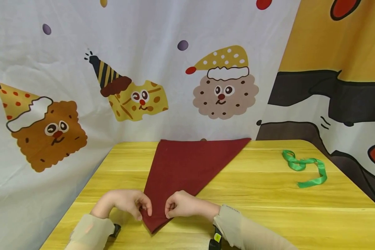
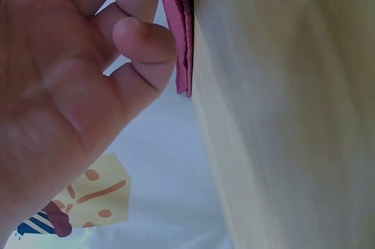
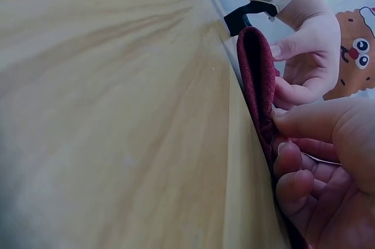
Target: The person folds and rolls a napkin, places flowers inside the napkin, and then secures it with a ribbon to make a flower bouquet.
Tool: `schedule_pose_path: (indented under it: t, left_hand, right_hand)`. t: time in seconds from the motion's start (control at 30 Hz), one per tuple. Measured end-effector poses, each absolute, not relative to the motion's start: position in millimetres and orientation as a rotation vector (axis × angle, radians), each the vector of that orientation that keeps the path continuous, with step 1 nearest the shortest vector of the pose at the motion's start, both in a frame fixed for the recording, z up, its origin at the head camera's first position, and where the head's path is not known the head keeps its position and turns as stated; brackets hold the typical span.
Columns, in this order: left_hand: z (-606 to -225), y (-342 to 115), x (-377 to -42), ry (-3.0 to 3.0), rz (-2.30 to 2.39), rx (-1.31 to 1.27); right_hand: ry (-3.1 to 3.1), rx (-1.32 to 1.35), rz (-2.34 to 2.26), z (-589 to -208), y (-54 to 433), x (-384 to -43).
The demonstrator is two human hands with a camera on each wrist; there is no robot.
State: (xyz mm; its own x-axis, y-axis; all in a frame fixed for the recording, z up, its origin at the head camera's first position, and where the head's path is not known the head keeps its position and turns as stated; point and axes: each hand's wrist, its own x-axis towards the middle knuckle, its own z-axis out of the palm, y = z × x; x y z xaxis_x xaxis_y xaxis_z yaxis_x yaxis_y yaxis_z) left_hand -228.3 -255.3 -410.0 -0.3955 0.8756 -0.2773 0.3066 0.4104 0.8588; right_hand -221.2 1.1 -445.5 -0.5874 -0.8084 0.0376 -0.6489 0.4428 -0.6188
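A dark red cloth (image 1: 178, 166), folded into a long tapering shape, lies on the table with its narrow end toward me. At the left edge near that end, my left hand (image 1: 129, 203) touches the cloth, fingers loosely bent, thumb and forefinger apart. On the opposite edge my right hand (image 1: 184, 205) pinches the cloth between thumb and forefinger. The right wrist view shows a rounded fold in the cloth (image 3: 256, 73) beside both hands. In the left wrist view, layered cloth edges (image 2: 183, 55) appear beyond the bent fingers; the left forefinger's contact is hidden there.
A curled green ribbon (image 1: 318, 172) lies on the right side of the wooden table (image 1: 253, 194). Behind the table hangs a white curtain (image 1: 150, 34) printed with cartoon biscuits and cheese. Each wrist wears a dark strapped device.
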Motion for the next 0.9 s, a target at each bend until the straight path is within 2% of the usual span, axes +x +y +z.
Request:
schedule_pose_path:
  t: [0.9]
  left_hand:
    - [-402.3, -253.1, -226.5, 2.100, 0.908, 1.095]
  right_hand:
    - [2.413, -1.210, -0.964, -451.0, 5.3, -221.8]
